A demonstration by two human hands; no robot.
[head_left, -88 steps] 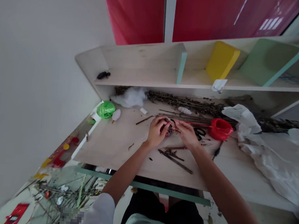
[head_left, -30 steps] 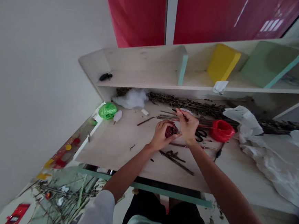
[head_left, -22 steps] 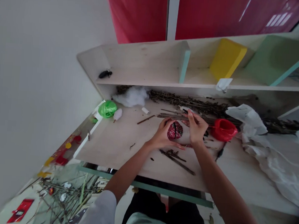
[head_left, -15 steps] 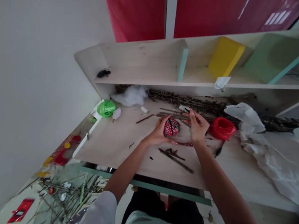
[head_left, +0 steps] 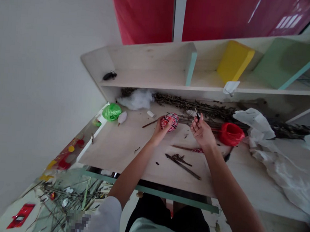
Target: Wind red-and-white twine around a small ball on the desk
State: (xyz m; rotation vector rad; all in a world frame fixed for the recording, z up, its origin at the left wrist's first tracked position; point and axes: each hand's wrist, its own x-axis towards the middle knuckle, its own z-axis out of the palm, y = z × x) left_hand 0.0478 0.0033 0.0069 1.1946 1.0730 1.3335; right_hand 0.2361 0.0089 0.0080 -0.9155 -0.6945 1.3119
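Observation:
My left hand [head_left: 158, 133] is closed around a round ball of mottled red, white and dark yarn [head_left: 172, 121], lifted over the desk. My right hand [head_left: 204, 135] is turned partly palm up, its fingers bent around a small black-handled tool [head_left: 198, 116] with a thin pale tip pointing up; its exact kind is too small to tell. Below the hands lies a thin stick with red yarn wound on one end [head_left: 197, 150]. Just behind the tool is a white roll of thread or cord [head_left: 190, 112]. A roll of red plastic twine [head_left: 231, 133] sits right of my right hand.
Dry twigs [head_left: 183, 164] lie near the desk's front edge, and a long bundle of dry stalks [head_left: 177, 100] runs along the back. Green twine [head_left: 111, 112] and white stuffing [head_left: 137, 99] are at the left. Crumpled white plastic [head_left: 280, 158] covers the right side. A shelf [head_left: 147, 80] overhangs the back.
My left hand has moved slightly left and up with the yarn ball, turning it. My right hand has rolled palm upward with the tool, and the hands are farther apart.

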